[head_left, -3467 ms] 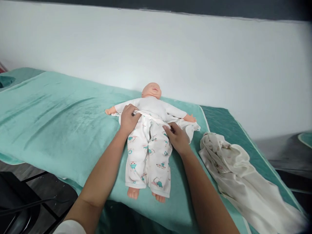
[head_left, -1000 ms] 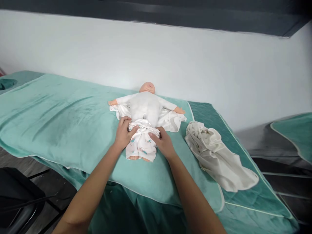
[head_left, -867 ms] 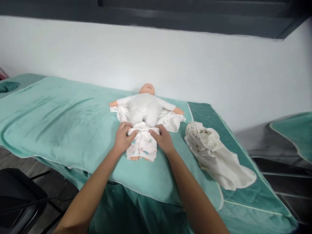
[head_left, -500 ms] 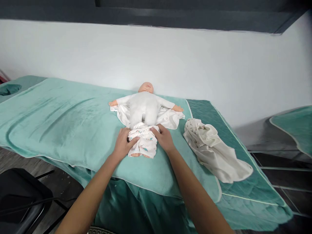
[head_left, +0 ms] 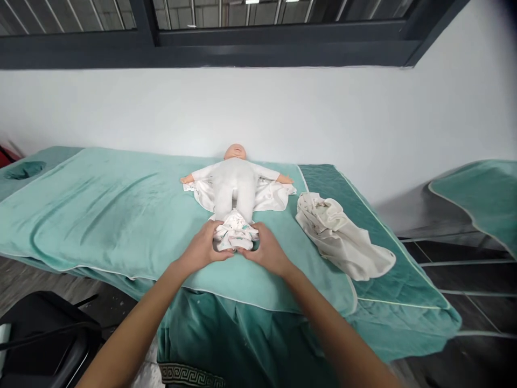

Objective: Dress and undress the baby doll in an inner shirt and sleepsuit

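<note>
Gripping from both sides, the left hand and the right hand close their fingers on the bunched printed trousers, which sit gathered between the fingertips at the doll's lower legs. Beyond the fingers the doll lies on its back, arms spread, on an opened white garment. Well right of the right fingers lies a crumpled cream cloth on the teal towel.
</note>
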Demonstrator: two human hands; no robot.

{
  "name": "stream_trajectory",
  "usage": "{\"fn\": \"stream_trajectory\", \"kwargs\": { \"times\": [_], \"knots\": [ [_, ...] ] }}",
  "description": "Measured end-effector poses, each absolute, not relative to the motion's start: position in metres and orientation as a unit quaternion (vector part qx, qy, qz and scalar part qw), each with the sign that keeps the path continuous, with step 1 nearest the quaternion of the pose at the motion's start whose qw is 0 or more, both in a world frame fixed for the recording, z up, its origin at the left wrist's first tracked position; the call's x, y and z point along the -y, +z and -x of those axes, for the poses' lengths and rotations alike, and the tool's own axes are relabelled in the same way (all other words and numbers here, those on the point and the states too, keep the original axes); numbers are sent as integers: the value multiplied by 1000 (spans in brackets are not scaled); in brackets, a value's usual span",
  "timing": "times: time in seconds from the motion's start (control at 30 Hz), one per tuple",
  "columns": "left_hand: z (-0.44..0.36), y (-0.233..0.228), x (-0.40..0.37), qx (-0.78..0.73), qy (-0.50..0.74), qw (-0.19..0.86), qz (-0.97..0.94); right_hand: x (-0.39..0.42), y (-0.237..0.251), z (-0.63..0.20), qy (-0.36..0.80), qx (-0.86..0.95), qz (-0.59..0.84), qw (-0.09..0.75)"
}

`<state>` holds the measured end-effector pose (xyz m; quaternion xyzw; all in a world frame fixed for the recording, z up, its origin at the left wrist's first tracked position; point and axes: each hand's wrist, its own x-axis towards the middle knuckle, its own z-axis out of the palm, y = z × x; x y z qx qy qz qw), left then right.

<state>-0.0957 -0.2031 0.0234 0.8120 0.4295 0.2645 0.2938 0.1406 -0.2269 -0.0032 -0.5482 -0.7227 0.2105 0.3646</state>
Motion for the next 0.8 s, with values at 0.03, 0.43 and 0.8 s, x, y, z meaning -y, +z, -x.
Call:
{"fn": "stream_trajectory", "kwargs": {
  "times": [0.03, 0.43, 0.8],
  "knots": [
    [95, 25, 207, -433, 260, 282, -816, 228, 0, -140, 208, 719, 557, 361],
    [115, 123, 245, -399, 77, 382, -830, 276, 102, -156, 361, 722, 543, 231],
    [113, 271, 285, -391, -57, 146, -907, 291, 283, -134, 398, 818, 412, -50]
  ]
}}
